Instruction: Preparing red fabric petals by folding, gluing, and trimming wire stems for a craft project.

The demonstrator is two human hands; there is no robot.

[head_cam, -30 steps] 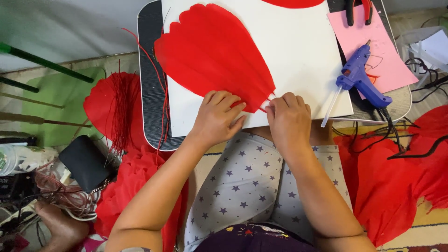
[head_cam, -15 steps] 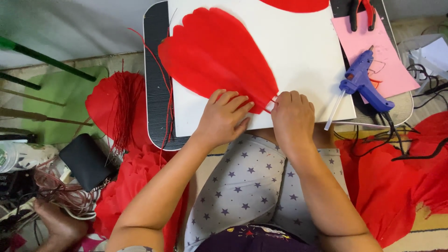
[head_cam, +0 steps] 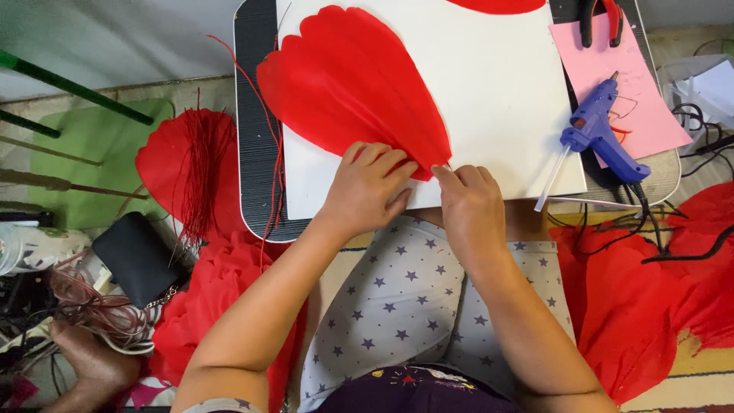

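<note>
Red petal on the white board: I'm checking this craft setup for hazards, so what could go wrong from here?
Both the left hand and right hand pinch the red petal at its narrow tip, so it might tear. The blue glue gun lies near the right hand; if hot, it could burn or drip on the pink sheet.

The narrow tip of the red petal (head_cam: 352,92) is covered by the left hand (head_cam: 371,187) and the right hand (head_cam: 470,206), so the grip there cannot be made out. A second red shape (head_cam: 497,4) and the pliers (head_cam: 600,19) at the surface's far edge are cut off by the top of the picture.
</note>
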